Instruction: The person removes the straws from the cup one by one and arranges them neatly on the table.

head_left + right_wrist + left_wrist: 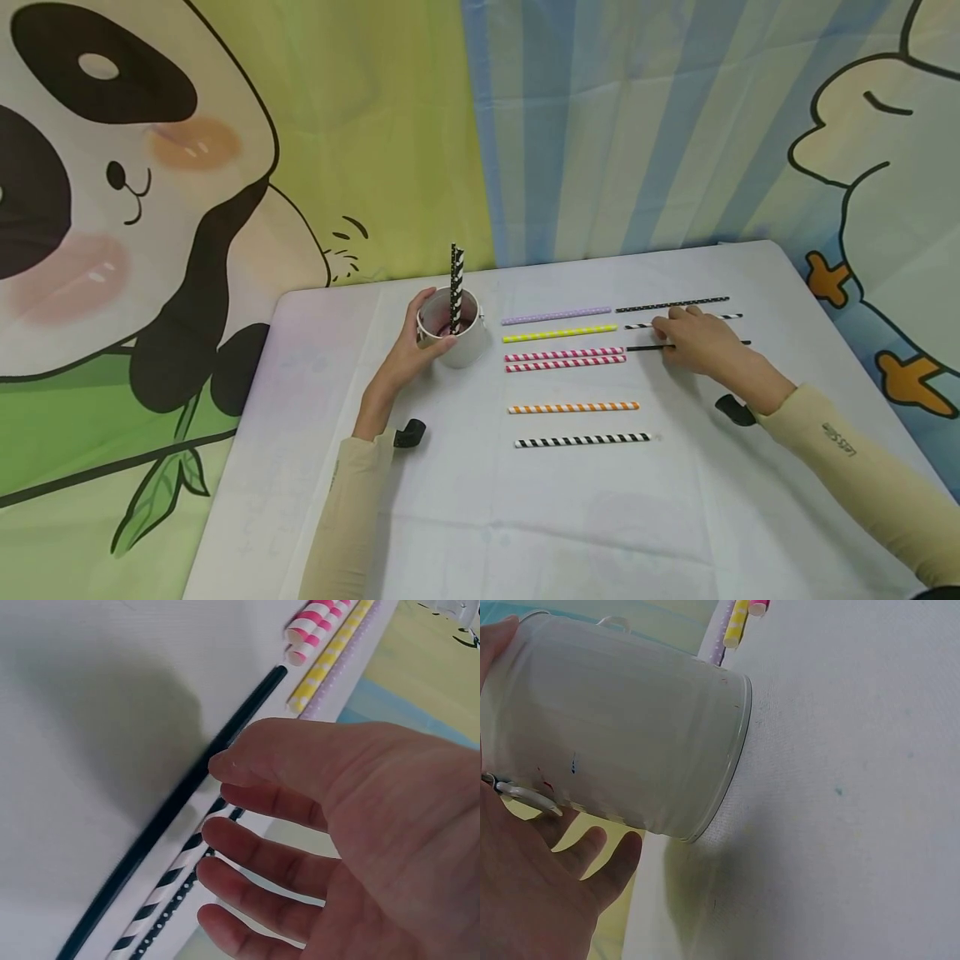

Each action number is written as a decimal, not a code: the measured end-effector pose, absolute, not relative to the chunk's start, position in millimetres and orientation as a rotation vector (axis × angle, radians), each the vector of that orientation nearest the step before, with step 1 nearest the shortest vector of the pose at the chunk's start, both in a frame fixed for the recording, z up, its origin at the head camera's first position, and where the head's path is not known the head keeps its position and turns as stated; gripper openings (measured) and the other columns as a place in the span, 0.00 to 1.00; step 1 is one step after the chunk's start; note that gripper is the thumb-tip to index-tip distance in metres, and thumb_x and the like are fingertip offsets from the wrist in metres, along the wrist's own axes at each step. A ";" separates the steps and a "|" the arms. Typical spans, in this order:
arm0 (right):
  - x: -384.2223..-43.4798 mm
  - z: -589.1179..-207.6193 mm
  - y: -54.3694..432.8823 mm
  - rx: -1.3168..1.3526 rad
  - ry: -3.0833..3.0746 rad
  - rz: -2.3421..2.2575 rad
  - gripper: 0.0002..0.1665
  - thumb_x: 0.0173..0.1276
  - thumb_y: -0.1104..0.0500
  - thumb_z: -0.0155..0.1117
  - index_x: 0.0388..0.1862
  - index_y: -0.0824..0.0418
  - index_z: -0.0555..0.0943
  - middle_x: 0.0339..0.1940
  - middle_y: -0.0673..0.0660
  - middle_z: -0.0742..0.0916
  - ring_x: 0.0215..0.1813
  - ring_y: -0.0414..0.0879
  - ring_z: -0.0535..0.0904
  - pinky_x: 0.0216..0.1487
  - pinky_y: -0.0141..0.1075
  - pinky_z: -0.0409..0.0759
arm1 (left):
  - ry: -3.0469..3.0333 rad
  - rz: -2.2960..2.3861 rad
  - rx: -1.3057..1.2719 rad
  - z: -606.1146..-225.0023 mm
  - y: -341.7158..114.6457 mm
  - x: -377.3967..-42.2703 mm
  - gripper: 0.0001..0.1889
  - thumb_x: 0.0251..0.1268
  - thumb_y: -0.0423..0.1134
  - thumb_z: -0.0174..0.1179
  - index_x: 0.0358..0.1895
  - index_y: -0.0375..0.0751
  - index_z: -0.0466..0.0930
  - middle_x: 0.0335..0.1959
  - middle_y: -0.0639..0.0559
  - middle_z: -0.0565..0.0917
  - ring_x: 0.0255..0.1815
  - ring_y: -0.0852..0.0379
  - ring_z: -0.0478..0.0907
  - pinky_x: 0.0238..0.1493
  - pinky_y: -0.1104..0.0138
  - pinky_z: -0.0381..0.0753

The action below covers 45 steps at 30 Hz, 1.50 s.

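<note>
My left hand (pixel 408 354) grips a small white pail (pixel 467 354), its thumb at the rim and its fingers along the side. Upright in the pail stand black-and-white patterned paper straws (pixel 457 283). In the left wrist view the pail's wall (pixel 622 727) shows small red and blue marks. Over the right-hand group of straws is my right hand (pixel 701 340), fingers loosely bent. Its thumb is by a plain black straw (pixel 172 802), and its fingers are over a black-and-white striped straw (pixel 157 900) and a black dotted straw (pixel 169 911). Nothing is visibly pinched.
Left of these lie a purple dotted straw (pixel 557 316), a yellow one (pixel 559 333) and two pink striped straws (pixel 564 354). Nearer are an orange striped straw (pixel 573 408) and a thick black-striped straw (pixel 582 441). Printed cloth (pixel 405 142) hangs behind the white table (pixel 600 525).
</note>
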State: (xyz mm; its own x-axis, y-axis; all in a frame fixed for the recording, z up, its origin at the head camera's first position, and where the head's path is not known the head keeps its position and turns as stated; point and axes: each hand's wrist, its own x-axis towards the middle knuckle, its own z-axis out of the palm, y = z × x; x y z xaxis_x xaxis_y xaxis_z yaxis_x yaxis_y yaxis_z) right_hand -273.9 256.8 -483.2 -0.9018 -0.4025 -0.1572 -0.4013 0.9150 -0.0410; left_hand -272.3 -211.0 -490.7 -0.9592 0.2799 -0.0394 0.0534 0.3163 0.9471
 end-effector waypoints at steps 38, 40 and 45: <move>-299.7 -451.7 163.1 -0.584 2.686 -1.044 0.14 0.72 0.56 0.65 0.51 0.62 0.79 0.48 0.59 0.85 0.52 0.55 0.81 0.52 0.48 0.78 | 2.400 1.689 0.311 -490.9 -211.0 -272.9 0.47 0.64 0.43 0.66 0.80 0.61 0.45 0.83 0.45 0.48 0.81 0.41 0.48 0.75 0.36 0.48; -300.7 -451.9 156.2 -0.587 2.664 -1.109 0.13 0.72 0.55 0.64 0.50 0.61 0.79 0.49 0.58 0.85 0.52 0.54 0.81 0.51 0.47 0.78 | 2.400 1.690 0.313 -491.4 -211.1 -272.9 0.47 0.64 0.43 0.66 0.80 0.61 0.45 0.83 0.45 0.48 0.81 0.41 0.48 0.75 0.36 0.48; -303.9 -451.3 141.3 -0.573 2.613 -1.267 0.15 0.73 0.51 0.63 0.51 0.59 0.80 0.50 0.58 0.84 0.54 0.54 0.81 0.52 0.47 0.79 | 2.391 1.700 0.311 -492.7 -211.9 -272.9 0.47 0.64 0.43 0.67 0.80 0.62 0.45 0.82 0.44 0.48 0.81 0.41 0.49 0.76 0.37 0.48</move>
